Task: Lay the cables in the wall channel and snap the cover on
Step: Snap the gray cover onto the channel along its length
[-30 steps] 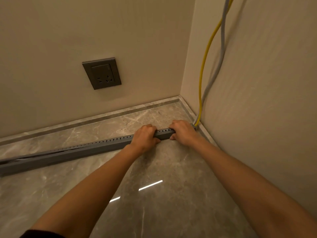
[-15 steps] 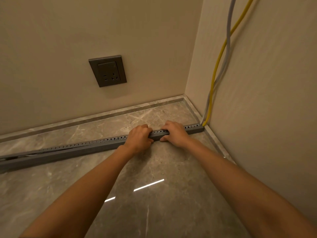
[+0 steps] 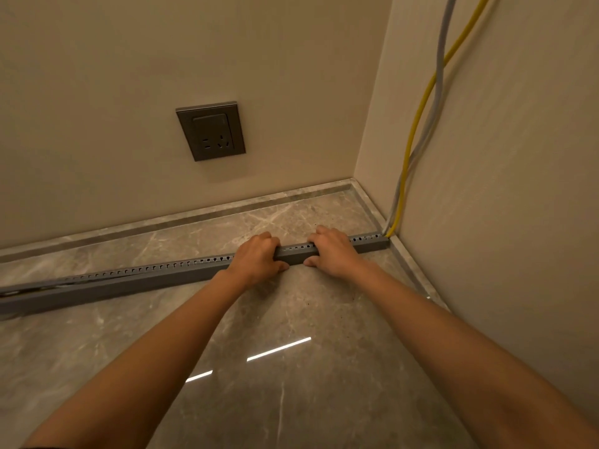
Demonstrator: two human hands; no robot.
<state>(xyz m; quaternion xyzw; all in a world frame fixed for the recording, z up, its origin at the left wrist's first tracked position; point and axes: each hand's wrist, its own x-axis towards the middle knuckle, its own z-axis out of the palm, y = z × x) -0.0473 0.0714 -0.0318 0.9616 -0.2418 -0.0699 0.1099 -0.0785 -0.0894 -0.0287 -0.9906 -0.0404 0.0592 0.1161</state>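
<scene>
A long grey slotted cable channel (image 3: 136, 278) lies on the marble floor, running from the left edge to the right wall. A yellow cable (image 3: 418, 121) and a grey cable (image 3: 438, 76) hang down the right wall and enter the channel's right end (image 3: 377, 243). My left hand (image 3: 257, 257) and my right hand (image 3: 330, 251) sit side by side over the channel near that end, fingers curled over its top and thumbs on its front face. At the far left the cover looks lifted off the channel (image 3: 39, 288).
A dark grey wall socket (image 3: 210, 131) is set in the back wall above the floor. A marble skirting strip (image 3: 194, 215) runs along both walls into the corner. The glossy floor (image 3: 259, 367) lies between me and the channel.
Both hands have slid left along the channel, away from the wall, uncovering its slotted right end. The view has shifted slightly.
</scene>
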